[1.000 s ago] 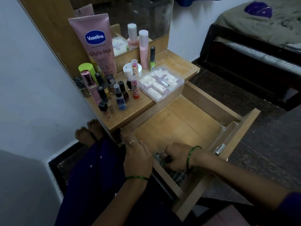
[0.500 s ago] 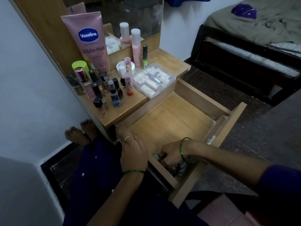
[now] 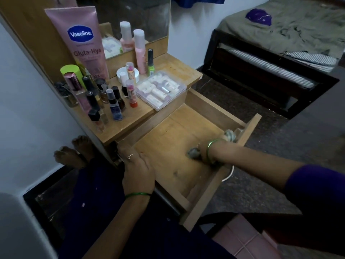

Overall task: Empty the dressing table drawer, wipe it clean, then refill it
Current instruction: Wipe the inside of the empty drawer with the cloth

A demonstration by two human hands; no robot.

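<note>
Right grip (image 3: pixel 202 153) is clamped on the cloth (image 3: pixel 193 153), down on the empty drawer (image 3: pixel 168 144) floor; left grip (image 3: pixel 137 170) clasps the near wall. I'd worry a hard push jolts the bottles (image 3: pixel 113 105) on the counter (image 3: pixel 173 69) beyond my left.

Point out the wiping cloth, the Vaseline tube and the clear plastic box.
cloth (image 3: pixel 194 153): head view, bunched end left of the wrist.
Vaseline tube (image 3: pixel 80 34): head view, blue logo.
clear plastic box (image 3: pixel 161 89): head view, lid centre.
</note>
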